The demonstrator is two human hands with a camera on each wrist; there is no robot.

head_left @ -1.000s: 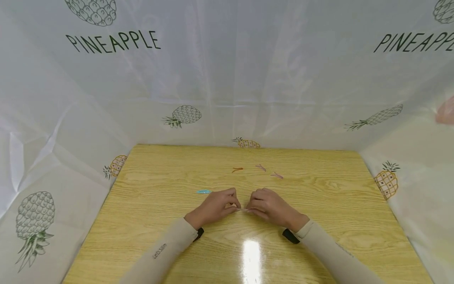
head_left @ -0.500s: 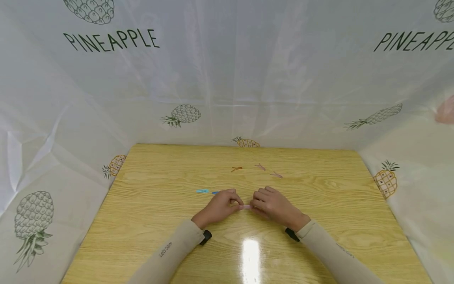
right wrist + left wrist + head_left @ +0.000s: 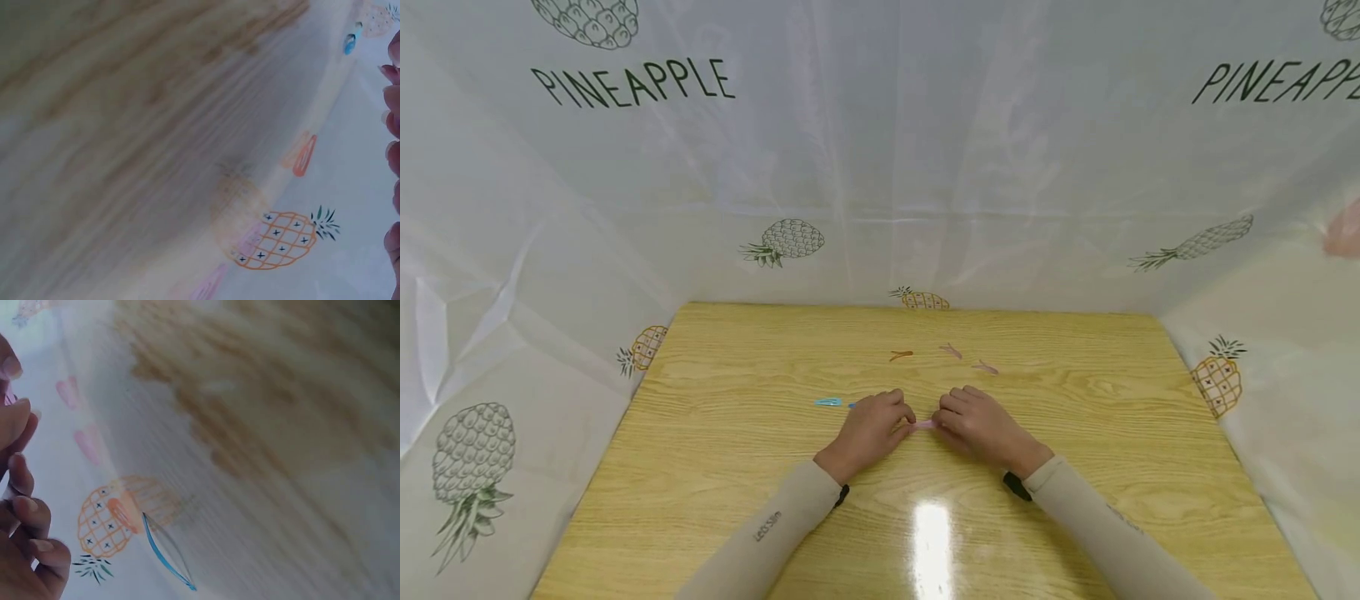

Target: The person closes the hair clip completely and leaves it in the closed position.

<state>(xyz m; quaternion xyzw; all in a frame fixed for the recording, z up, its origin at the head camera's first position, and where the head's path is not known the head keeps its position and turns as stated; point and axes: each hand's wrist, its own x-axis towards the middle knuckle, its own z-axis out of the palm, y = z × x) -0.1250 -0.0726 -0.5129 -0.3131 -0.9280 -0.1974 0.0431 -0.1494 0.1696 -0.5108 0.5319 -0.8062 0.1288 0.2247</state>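
Note:
A small pink snap hair clip (image 3: pixel 924 424) spans the gap between both hands, its ends hidden under the fingertips. My left hand (image 3: pixel 868 429) pinches one end between thumb and forefinger, and a sliver of pink shows there in the left wrist view. On the other side my right hand (image 3: pixel 983 431) pinches the opposite end with curled fingers. Just left of the left hand lies a light blue snap clip (image 3: pixel 828 402). A darker blue clip (image 3: pixel 852 406) pokes out from behind that hand, mostly covered.
Farther back on the wooden table (image 3: pixel 737 475) lie an orange clip (image 3: pixel 901 356) and two pinkish clips, one behind (image 3: pixel 951 351) and one nearer (image 3: pixel 986 367), all sprung apart. A white pineapple-print sheet (image 3: pixel 865 150) walls the table at the back and sides.
Both hands have shifted slightly away from the body with the pink clip, the left also to the right. The darker blue clip has come partly into sight behind the left hand.

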